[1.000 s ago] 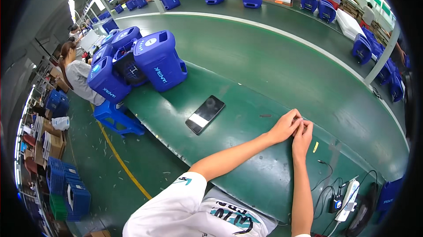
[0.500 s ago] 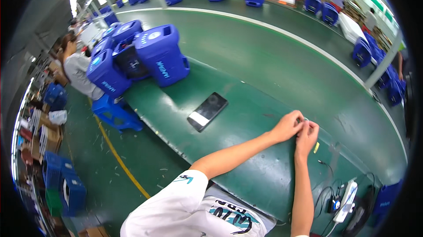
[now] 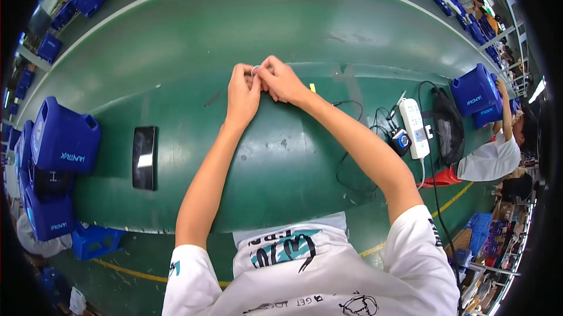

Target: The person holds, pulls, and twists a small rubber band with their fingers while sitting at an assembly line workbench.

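Green tabletop [image 3: 293,178] is spread beneath both forearms, and near its far edge a small pale loop [image 3: 255,70] is seen between the left hand [image 3: 241,91] and the right hand [image 3: 282,83]. The fingers of both hands are curled inward, nearly closed, and the loop appears to be pinched at their tips; how firmly it is gripped by each is hidden. The step in hand is judged to be fine, two-handed handling of the loop, for which a steady pinch and small fingertip adjustments seem to be called for next. A dark phone [image 3: 144,158] is left untouched, well apart.
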Demonstrator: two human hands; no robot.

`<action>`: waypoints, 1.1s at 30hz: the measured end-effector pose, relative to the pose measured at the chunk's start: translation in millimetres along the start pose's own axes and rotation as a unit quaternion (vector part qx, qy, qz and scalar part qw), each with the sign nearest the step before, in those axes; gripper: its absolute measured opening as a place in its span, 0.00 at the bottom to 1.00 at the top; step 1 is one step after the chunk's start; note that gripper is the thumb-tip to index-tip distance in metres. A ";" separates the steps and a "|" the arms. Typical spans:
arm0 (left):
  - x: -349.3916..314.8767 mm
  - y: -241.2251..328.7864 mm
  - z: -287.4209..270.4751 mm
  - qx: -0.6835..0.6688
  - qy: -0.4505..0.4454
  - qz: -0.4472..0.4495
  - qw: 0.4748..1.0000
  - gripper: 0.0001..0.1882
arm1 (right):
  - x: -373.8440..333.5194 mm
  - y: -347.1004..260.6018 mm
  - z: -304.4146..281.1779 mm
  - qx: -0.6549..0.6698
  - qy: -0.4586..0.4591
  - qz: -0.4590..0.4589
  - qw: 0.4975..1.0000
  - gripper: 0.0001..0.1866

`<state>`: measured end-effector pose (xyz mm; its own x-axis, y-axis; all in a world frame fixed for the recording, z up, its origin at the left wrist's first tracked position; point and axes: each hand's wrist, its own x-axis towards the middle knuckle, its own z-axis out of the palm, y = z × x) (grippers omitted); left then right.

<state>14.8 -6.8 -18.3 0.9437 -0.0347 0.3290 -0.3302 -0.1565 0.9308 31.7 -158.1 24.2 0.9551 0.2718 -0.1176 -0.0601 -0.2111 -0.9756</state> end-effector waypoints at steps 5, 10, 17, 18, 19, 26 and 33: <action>-4.0 1.7 -10.2 -0.043 0.012 -0.100 0.994 0.07 | 16.6 0.6 7.0 -0.039 -0.023 -0.010 0.999 0.17; -4.8 5.8 -10.3 0.092 0.092 0.057 0.990 0.07 | 11.3 20.9 18.6 -0.162 0.103 -0.167 0.967 0.16; -6.3 6.9 -8.1 -0.110 0.041 -0.054 0.992 0.07 | 5.9 15.5 20.6 -0.046 0.049 -0.111 0.992 0.13; -3.3 8.0 -8.4 -0.127 0.044 -0.061 0.989 0.07 | 10.8 18.6 18.2 -0.046 0.049 -0.128 0.990 0.12; -6.6 8.4 -9.1 -0.144 0.053 -0.074 0.985 0.07 | 11.2 16.7 17.9 -0.050 0.044 -0.123 0.990 0.12; -7.5 -3.0 -8.1 -0.104 0.077 -0.050 0.990 0.07 | 15.2 17.4 22.1 -0.041 0.085 -0.132 0.987 0.08; -7.7 12.9 -14.9 -0.122 0.068 -0.061 0.988 0.07 | 16.8 26.6 14.3 0.111 0.095 -0.136 0.980 0.08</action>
<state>3.0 6.2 -6.4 0.9710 0.1050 0.2148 -0.2245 0.0910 0.9702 42.0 -145.7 -6.4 0.9799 0.1062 0.1688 0.1630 0.0612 -0.9847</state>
